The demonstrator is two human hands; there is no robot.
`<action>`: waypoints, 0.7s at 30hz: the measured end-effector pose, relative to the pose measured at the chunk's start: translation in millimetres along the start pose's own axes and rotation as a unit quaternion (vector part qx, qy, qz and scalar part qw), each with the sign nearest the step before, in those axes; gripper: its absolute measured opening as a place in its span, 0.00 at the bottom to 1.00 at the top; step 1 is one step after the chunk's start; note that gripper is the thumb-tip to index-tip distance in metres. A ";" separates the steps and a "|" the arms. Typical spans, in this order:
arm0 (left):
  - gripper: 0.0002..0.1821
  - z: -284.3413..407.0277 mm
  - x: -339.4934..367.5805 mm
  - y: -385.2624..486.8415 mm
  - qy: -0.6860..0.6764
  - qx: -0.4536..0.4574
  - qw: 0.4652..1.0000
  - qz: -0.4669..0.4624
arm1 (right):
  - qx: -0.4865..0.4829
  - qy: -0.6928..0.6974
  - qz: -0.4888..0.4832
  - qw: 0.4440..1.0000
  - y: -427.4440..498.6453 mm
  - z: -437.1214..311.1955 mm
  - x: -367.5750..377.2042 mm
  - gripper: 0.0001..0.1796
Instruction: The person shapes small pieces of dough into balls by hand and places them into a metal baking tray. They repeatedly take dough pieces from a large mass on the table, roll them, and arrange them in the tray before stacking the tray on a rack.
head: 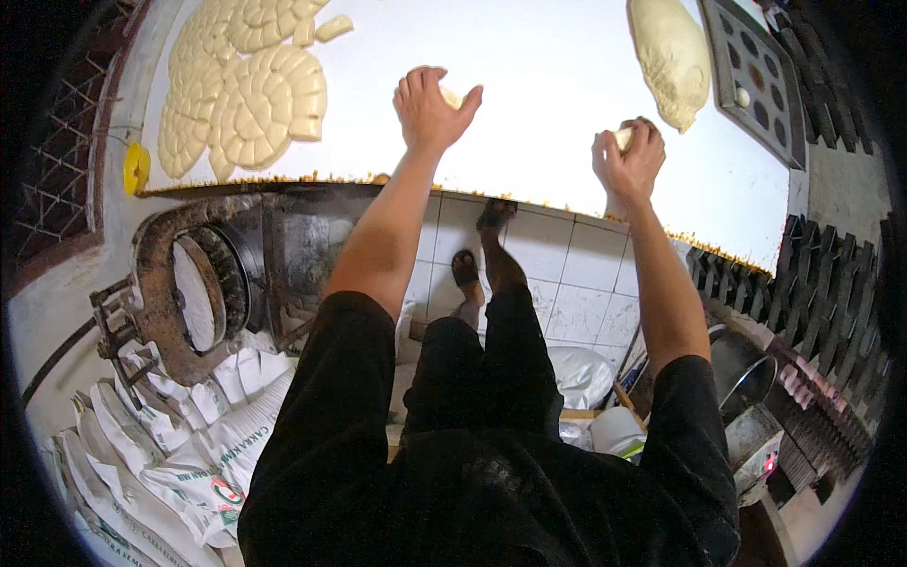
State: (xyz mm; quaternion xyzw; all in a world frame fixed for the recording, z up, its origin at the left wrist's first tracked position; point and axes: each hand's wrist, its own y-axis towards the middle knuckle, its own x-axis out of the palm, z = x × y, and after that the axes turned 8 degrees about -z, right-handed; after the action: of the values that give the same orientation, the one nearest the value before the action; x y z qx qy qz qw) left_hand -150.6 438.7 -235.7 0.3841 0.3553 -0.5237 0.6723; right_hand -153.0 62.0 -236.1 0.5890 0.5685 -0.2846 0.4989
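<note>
My left hand [434, 110] is cupped over a small dough piece [451, 98] on the white tabletop [538, 85]. To its right, near the table's front edge, my right hand [631, 152] curls around another dough piece [623, 139]. A large oblong dough mass [673, 60] lies just beyond my right hand. Cut dough pieces [269, 106] sit packed in rounded clusters at the table's left, with a loose piece [334, 27] beside them. At the right, a dark metal tray with round hollows [755, 78] holds one small pale dough ball [742, 97].
A yellow round object [137, 169] is at the table's left corner. Below stand a rusty machine with a round opening [198, 290] and stacked white sacks [177, 453]. Dark slatted racks [829, 283] are at the right, above a metal pot [737, 365].
</note>
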 end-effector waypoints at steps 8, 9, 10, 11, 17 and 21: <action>0.40 -12.8 5.1 -5.8 0.012 0.014 1.000 -0.001 | 0.018 -0.011 -0.025 0.999 -4.0 -4.0 2.4 0.30; 0.40 -12.0 5.2 -6.6 0.010 0.013 1.000 -0.001 | 0.024 -0.017 -0.020 0.999 -9.1 -7.1 0.5 0.30; 0.40 -12.6 4.3 -5.8 0.009 0.012 1.000 -0.003 | 0.012 -0.019 -0.021 1.000 -6.1 -3.3 1.6 0.30; 0.40 -11.9 4.1 -4.9 0.007 0.011 1.000 -0.004 | 0.001 -0.021 -0.022 1.000 -1.5 -1.4 1.8 0.29; 0.39 -12.7 4.4 -0.9 -0.009 0.015 1.000 0.017 | 0.003 -0.024 -0.007 1.000 -1.4 -5.0 2.1 0.27; 0.38 -11.3 1.9 -3.1 -0.014 0.012 1.000 0.016 | 0.010 -0.006 -0.006 1.000 -2.1 -5.6 4.5 0.27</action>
State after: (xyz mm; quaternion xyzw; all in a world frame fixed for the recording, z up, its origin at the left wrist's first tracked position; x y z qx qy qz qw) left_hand -154.2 447.4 -243.0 0.3902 0.3333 -0.5227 0.6808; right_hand -155.4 68.5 -238.8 0.5889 0.5657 -0.2969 0.4950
